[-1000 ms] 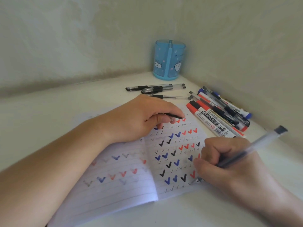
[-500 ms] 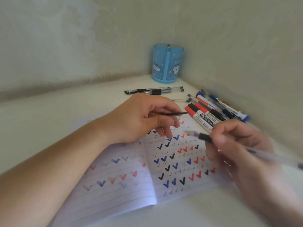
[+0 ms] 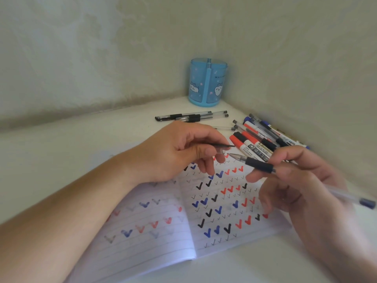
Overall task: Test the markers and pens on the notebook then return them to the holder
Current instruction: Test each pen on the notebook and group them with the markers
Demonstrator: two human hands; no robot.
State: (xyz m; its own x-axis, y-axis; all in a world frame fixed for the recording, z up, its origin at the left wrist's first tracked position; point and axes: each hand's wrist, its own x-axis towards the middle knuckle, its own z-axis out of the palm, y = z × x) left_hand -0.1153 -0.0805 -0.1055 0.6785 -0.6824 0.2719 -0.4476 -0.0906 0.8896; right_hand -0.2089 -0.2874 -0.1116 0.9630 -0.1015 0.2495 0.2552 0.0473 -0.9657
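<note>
An open lined notebook lies on the white table, its pages filled with black, blue and red check marks. Above its right page, my right hand holds a clear gel pen with a black grip, tip pointing left. My left hand hovers over the page's top and pinches the pen cap, whose open end faces the pen tip a short gap away. The blue cartoon pen holder stands in the far corner.
Three clear gel pens lie in front of the holder. A pile of markers and pens lies along the right wall, behind my hands. Walls close the table at the back and on the right.
My right hand lifted the pen off the lower right page and turned it so the tip faces left. My left hand rose slightly with the cap toward that tip.
</note>
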